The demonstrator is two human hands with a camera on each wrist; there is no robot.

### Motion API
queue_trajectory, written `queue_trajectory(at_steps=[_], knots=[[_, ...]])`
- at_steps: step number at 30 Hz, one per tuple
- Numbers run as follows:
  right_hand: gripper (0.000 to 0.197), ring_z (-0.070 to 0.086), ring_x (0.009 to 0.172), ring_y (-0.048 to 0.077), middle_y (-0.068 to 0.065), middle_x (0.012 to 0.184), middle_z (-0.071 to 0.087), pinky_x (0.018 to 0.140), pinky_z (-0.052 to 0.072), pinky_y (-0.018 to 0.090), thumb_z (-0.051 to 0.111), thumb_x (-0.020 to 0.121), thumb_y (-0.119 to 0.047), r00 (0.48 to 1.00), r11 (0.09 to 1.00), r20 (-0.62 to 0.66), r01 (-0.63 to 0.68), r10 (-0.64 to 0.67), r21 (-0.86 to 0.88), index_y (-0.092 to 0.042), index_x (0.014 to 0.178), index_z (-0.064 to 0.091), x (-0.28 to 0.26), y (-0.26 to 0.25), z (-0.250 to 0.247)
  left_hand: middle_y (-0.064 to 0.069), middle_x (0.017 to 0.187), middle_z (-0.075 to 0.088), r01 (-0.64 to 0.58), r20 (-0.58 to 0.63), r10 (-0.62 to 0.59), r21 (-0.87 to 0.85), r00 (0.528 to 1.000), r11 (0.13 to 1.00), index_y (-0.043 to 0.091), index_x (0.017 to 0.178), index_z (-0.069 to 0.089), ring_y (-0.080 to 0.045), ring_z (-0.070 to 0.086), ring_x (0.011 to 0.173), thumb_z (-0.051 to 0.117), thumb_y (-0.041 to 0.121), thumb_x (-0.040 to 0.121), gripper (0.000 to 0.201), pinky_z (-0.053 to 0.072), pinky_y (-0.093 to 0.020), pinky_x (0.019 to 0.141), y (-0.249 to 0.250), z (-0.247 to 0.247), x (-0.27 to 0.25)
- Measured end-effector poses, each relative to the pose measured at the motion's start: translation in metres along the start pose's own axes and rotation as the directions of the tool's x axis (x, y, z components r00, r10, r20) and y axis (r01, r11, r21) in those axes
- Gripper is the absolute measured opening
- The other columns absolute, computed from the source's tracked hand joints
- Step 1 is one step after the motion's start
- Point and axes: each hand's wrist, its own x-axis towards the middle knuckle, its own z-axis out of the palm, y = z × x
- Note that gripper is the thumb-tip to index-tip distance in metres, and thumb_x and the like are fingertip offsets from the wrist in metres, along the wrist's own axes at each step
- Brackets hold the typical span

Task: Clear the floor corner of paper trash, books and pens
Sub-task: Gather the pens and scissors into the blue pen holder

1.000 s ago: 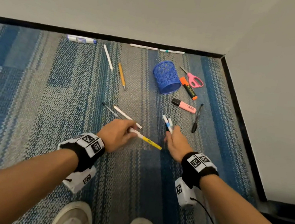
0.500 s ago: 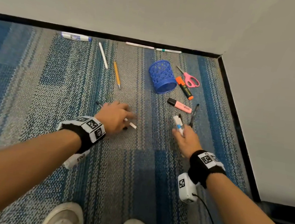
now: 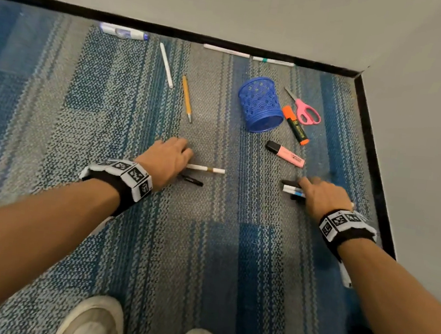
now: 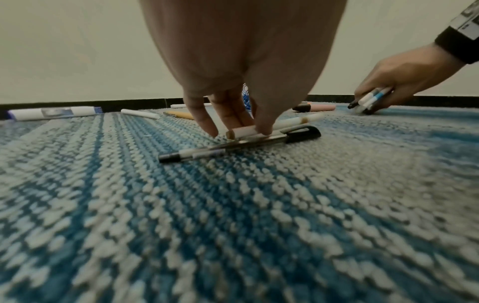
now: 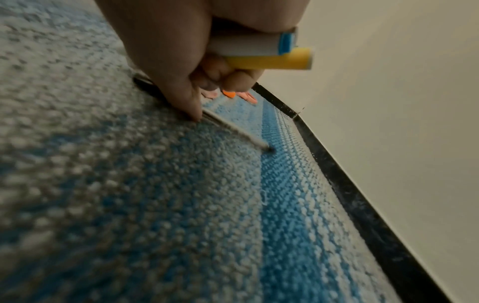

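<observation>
Right hand [image 3: 320, 197], clutching pens [image 3: 292, 190], shifted right; left hand [image 3: 166, 158] pinches white pen [image 3: 205, 169] near blue cup [image 3: 260, 105].

even soft indoor light, faint shadows, wide-angle edge bending, wrist views dimmer, blurred foreground carpet [image 4: 233, 225]

Two highlighters [image 3: 284, 153] (orange, pink), one pair of scissors [image 3: 304, 109], one blue cup [image 3: 260, 105], one pencil [image 3: 186, 98].
</observation>
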Motion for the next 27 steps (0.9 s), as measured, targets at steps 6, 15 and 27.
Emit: queue_trajectory(at_steps=[6, 15, 27], knots=[[0.041, 0.061, 0.09, 0.039, 0.021, 0.104, 0.059, 0.068, 0.047, 0.043, 0.059, 0.088, -0.032, 0.947, 0.903, -0.276, -0.03, 0.162, 0.428, -0.004, 0.115, 0.048, -0.011, -0.037, -0.018, -0.01, 0.099, 0.057, 0.073, -0.13, -0.146, -0.447, 0.981, 0.891, 0.01, 0.109, 0.047, -0.031, 0.055, 0.085, 0.039, 0.027, 0.102, 0.02, 0.04, -0.041, 0.072, 0.02, -0.006, -0.014], [0.018, 0.044, 0.047, 0.009, -0.003, 0.056, 0.046, 0.048, 0.041, 0.025, 0.063, 0.091, -0.025, 0.963, -0.238, -0.024, 0.091, 0.268, 0.967, -0.021, 0.075, 0.055, -0.024, -0.144, -0.065, -0.004, 0.077, 0.054, -0.026, -0.214, -0.159, -0.669, 0.964, 0.743, 0.015, 0.101, 0.035, -0.035, 0.059, 0.07, 0.035, 0.026, 0.103, 0.011, 0.041, -0.04, 0.063, 0.062, -0.013, -0.041], [0.024, 0.062, 0.045, 0.014, 0.011, 0.061, 0.063, 0.049, 0.052, 0.026, 0.055, 0.095, -0.016, 0.926, -0.154, 0.057, 0.002, 0.373, 0.988, 0.002, 0.08, 0.058, -0.035, -0.106, -0.056, -0.01, 0.133, 0.039, 0.251, 0.107, -0.237, -0.14, 0.966, 0.958, 0.019, 0.126, 0.044, -0.032, 0.038, 0.125, 0.055, 0.028, 0.093, 0.036, 0.036, -0.052, 0.099, -0.017, 0.0, -0.036]])
